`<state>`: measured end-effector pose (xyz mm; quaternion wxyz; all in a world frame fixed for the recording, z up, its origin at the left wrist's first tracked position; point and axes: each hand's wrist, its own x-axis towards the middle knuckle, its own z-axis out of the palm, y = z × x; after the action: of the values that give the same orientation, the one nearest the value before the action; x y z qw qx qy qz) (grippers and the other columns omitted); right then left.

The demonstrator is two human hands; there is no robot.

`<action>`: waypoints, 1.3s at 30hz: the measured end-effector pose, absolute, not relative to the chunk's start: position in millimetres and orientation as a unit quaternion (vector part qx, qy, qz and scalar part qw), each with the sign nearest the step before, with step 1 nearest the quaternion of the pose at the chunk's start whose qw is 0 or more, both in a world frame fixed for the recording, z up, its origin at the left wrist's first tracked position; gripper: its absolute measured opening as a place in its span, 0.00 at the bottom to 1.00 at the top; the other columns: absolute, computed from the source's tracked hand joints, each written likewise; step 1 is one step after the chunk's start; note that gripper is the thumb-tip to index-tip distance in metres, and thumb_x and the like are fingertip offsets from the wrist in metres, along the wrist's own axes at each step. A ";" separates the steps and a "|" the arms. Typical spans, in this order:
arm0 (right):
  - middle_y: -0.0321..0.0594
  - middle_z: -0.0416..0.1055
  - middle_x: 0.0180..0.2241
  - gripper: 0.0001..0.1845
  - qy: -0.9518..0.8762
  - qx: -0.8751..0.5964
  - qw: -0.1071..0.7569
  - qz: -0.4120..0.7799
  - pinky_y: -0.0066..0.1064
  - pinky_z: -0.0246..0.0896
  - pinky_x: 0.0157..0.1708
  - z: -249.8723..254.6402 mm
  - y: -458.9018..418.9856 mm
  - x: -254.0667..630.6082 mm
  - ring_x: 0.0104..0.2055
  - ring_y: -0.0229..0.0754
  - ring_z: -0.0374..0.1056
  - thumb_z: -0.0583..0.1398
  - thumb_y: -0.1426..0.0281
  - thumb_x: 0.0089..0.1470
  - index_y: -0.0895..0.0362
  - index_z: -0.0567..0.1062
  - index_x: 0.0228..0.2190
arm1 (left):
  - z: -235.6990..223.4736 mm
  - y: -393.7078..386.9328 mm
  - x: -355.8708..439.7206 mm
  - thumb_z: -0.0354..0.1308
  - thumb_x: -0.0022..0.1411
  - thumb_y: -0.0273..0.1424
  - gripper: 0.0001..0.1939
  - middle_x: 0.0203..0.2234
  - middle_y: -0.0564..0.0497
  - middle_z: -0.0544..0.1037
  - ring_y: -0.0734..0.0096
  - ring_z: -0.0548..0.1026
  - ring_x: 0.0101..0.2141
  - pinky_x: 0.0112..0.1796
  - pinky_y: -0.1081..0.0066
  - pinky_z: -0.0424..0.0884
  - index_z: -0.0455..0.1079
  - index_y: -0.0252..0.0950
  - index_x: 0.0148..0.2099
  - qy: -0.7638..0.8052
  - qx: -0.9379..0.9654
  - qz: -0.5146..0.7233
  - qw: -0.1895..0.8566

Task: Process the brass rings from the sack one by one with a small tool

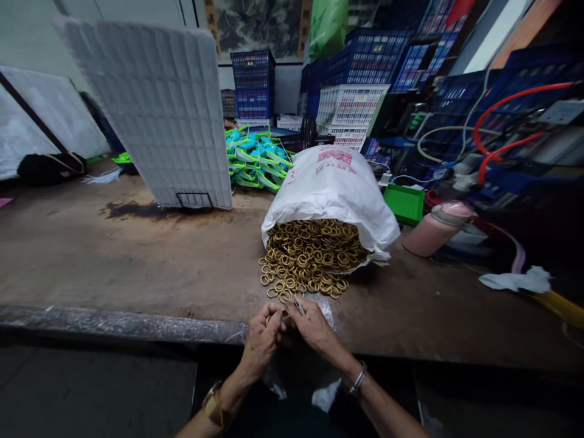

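Left hand point(262, 337): I pinch a gold ring point(268, 320).
Right hand point(314, 327): I grip a slim metallic piece point(300, 306).
Ring pile point(310, 258): beyond both, on the bench point(182, 274).

Dim, cool light left the dark right side and the area below the brown wooden tabletop point(182, 261) in deep shadow. The white printed sack point(337, 176) looked brightest near the middle; the edges appeared stretched, and fine detail was soft.
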<state>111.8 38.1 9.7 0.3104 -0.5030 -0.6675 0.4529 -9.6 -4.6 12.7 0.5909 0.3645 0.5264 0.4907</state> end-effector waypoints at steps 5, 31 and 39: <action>0.29 0.57 0.17 0.12 -0.646 -0.496 0.328 0.478 0.24 0.49 0.23 11.9 31.1 117.6 0.21 0.32 0.53 0.51 0.64 0.49 0.57 0.62 0.19 | 17.3 -10.6 -6.6 0.54 0.51 0.46 0.18 0.11 0.61 0.59 0.84 0.52 0.12 0.15 0.79 0.47 0.60 0.35 0.25 0.500 0.381 0.454 0.631; 0.32 0.62 0.19 0.08 -0.691 -0.512 0.327 0.393 0.24 0.50 0.25 8.3 17.8 149.7 0.23 0.34 0.58 0.50 0.71 0.50 0.56 0.67 0.24 | 15.6 -18.7 15.6 0.55 0.50 0.47 0.19 0.17 0.60 0.63 0.85 0.53 0.13 0.15 0.80 0.44 0.57 0.37 0.29 0.490 0.357 0.441 0.662; 0.34 0.67 0.22 0.10 -0.760 -0.501 0.252 0.330 0.24 0.45 0.25 6.9 7.5 159.6 0.24 0.35 0.60 0.49 0.79 0.44 0.54 0.67 0.25 | 13.2 -16.6 26.1 0.53 0.53 0.45 0.17 0.17 0.58 0.62 0.82 0.54 0.17 0.19 0.78 0.50 0.59 0.36 0.27 0.495 0.431 0.439 0.613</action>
<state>159.6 7.5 6.9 0.2517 -0.5006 -0.7597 0.3301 26.1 -16.6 13.2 0.6133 0.4311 0.4954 0.4389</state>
